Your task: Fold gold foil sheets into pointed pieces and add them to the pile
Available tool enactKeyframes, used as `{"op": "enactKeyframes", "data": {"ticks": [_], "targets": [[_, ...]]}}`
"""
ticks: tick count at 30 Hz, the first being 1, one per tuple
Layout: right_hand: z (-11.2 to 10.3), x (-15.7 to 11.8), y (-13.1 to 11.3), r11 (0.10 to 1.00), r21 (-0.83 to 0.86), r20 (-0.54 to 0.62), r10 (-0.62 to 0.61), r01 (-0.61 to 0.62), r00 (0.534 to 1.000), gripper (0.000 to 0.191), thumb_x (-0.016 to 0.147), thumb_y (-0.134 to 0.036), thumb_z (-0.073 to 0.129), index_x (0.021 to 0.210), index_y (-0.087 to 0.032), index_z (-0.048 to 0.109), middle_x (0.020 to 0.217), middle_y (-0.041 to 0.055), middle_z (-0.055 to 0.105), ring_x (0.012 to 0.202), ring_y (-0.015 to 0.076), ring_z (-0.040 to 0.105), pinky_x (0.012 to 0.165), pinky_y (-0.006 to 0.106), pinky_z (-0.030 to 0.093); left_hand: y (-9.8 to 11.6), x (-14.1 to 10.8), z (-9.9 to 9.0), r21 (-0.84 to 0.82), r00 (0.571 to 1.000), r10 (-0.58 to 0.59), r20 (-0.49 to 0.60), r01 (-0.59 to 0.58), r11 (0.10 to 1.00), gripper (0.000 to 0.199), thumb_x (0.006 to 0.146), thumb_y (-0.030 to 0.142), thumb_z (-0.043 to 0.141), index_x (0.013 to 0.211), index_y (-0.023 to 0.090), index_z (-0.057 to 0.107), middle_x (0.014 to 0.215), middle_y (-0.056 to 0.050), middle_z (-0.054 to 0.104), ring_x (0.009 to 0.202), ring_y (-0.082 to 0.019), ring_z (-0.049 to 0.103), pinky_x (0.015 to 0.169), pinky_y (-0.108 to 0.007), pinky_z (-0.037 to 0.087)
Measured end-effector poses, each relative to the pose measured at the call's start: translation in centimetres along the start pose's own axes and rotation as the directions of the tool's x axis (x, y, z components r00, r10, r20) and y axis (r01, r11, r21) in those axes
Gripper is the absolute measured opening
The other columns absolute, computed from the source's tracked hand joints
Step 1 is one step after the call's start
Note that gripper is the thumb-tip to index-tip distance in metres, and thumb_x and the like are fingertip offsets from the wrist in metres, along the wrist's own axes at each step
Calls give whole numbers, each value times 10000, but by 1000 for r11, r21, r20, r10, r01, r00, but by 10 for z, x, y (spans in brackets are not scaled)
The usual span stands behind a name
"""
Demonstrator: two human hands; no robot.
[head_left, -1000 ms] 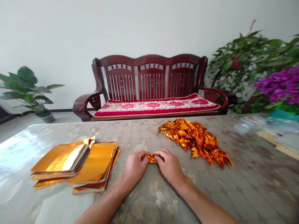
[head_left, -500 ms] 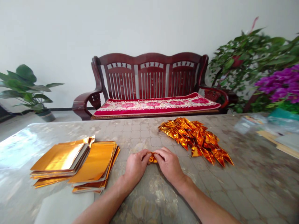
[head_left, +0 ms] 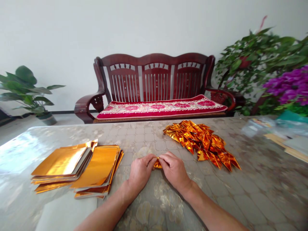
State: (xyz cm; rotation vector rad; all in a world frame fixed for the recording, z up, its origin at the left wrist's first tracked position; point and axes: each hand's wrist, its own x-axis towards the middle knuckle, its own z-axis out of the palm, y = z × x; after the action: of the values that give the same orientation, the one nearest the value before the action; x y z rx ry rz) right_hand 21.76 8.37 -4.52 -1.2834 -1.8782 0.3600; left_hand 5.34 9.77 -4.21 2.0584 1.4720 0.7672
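Note:
Between my two hands is a small piece of folded gold foil paper (head_left: 158, 163), its ends hidden under my fingers. My left hand (head_left: 141, 168) pinches its left end with thumb and fingers. The right end is pinched the same way by my right hand (head_left: 174, 168). Beyond my right hand lies a heap of folded gold foil pieces (head_left: 199, 139) with pointed ends. To the left of my left hand are two stacks of flat gold foil sheets, a nearer stack (head_left: 98, 168) and a farther-left stack (head_left: 59, 162), partly overlapping.
The table (head_left: 231, 199) has a patterned cover. A pale sheet (head_left: 67, 213) lies at its front left. Plastic bags (head_left: 257, 126) and flat boards (head_left: 286, 147) are at the right edge. Behind stands a wooden bench (head_left: 156, 80), with a potted plant (head_left: 26, 86) and purple flowers (head_left: 288, 85) at the sides.
My fingers have shifted slightly on the folded foil paper, and its visible middle looks a little changed in shape. The stacks and the heap stay where they were.

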Motion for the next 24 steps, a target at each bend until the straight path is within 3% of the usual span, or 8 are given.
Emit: {"op": "enactKeyframes", "data": {"ticks": [10,21,24], "targets": [[-1,-2,2,998,-55,5,-36,37,999,238,947,-168,492,832,-214,695,758,25,606,738,155,590,683,242,436,3,-5,-1,170,997,78,5,-78,982,288,987,351,418,872,247,660,761,1,712,688,-135,652,611,-216,351],[-6,-4,-13,963,-233,3,-141,137,990,297,948,-146,430,745,-208,638,706,41,582,687,162,547,657,255,395,7,-11,-2,312,983,179,30,-179,933,322,993,295,345,807,231,601,692,-16,670,616,-130,591,573,-239,308],[-5,-4,-15,968,-215,-22,-133,125,991,282,933,-136,437,755,-205,645,707,41,585,684,160,547,656,252,398,7,-12,-2,324,981,193,33,-193,926,317,991,280,334,811,232,592,692,-18,667,624,-131,595,581,-236,316]]}}
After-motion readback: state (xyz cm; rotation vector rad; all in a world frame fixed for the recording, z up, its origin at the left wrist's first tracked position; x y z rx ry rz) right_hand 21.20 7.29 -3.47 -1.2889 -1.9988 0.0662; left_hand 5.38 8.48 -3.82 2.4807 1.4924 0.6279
